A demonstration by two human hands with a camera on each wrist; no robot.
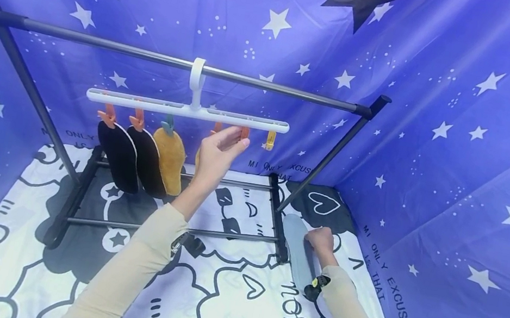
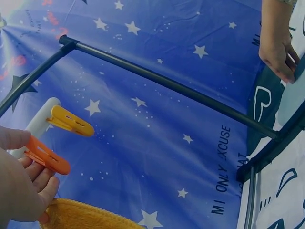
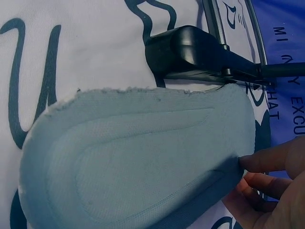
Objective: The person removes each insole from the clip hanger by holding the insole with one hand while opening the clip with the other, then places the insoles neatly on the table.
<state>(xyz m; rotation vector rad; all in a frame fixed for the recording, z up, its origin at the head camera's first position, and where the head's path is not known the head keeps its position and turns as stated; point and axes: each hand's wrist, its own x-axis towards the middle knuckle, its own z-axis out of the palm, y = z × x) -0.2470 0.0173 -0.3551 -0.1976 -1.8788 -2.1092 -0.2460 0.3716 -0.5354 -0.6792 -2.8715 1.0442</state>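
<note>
A white hanger [image 1: 236, 119] with clips hangs on the rack's top bar. At its right part, my left hand [image 1: 218, 156] holds an orange clip [image 2: 47, 155] between thumb and fingers. A yellow clip [image 1: 270, 140] hangs farther right, with nothing in it. Two black insoles [image 1: 117, 158] and a mustard-yellow insole [image 1: 169, 160] hang from clips on the left; another mustard one [image 2: 90, 217] is largely hidden behind my left hand in the head view. Low at the right, my right hand [image 1: 321, 243] pinches the edge of a light blue insole [image 3: 143, 152].
The dark metal rack [image 1: 323, 164] stands on a black-and-white patterned cloth [image 1: 210, 295], its right foot [image 3: 190, 55] beside the light blue insole. Blue star-printed curtains [image 1: 431, 169] enclose the back and sides.
</note>
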